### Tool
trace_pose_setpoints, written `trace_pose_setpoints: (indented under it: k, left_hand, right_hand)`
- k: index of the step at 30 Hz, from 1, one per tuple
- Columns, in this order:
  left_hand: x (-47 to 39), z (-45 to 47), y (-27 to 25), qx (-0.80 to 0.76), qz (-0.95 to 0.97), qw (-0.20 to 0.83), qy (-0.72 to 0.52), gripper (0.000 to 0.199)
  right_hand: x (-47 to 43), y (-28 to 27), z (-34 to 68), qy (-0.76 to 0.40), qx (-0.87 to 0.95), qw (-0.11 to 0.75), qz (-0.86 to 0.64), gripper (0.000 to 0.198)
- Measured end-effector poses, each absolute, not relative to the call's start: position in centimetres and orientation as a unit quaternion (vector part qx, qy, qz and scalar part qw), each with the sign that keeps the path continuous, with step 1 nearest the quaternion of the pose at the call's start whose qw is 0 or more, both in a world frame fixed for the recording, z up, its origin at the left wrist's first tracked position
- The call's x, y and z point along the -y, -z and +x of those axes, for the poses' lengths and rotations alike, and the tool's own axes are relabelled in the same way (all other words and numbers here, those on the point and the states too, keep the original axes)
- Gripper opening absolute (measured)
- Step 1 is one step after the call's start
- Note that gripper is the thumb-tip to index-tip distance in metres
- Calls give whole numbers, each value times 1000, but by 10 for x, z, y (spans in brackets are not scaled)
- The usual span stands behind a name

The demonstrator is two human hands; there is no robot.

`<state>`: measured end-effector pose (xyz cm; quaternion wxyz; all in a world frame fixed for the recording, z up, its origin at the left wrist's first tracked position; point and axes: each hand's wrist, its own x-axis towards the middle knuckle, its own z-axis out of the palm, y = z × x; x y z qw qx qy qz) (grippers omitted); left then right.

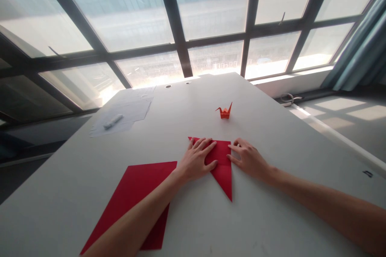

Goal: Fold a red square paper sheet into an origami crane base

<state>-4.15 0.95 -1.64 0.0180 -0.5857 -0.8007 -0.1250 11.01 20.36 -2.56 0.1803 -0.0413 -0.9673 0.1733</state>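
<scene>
1. Folded red paper (221,152) is on the white table (262,217), right in front of the person, partly under the left hand (196,158).
2. Left hand: palm down across the paper, fingers spread apart, thumb out to the side. Reads as a hold-down, not a grip.
3. Right hand (249,160): at the paper's right edge, fingers part-curled, thumb and forefinger tips a little apart. Can't tell if any tip is clamped on the sheet.
4. Doing it well, my view: keep the left palm flat and weight spread so layers don't creep. Square corners and edges first, press after.
5. Crease from the middle outward, one firm pass, light touch near the points. Sharp tips probably bend or go blunt first. Uneven pressure likely skews the fold.
6. Material: matte, smooth, deep red; looks like plain paper, crisp enough to take a crease. Outline is a triangle, squarish corner at upper right, one point toward the person, one to the left. Faint crease line seems to run across it. Layer count not readable.
7. Nearby: flat red sheet (144,184) under the left forearm, straight-edged, four-sided as far as it shows. Orange paper crane (224,114) stands beyond the hands, small, angular, neck and tail pointed.
8. Table: hard, pale, smooth, so good backing for creasing.
</scene>
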Motion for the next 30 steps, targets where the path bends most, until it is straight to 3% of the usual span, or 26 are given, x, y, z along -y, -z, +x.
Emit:
trace_pose_setpoints:
  k: [14,30]
  left_hand:
    - [-4,-33,3,796,-581,72,154,30]
    - [0,-21,8,816,-559,58,133,38]
  right_hand:
    - [-217,18,108,-207,967,146,-3,21]
    - [-221,13,104,-186,972,139,21,30]
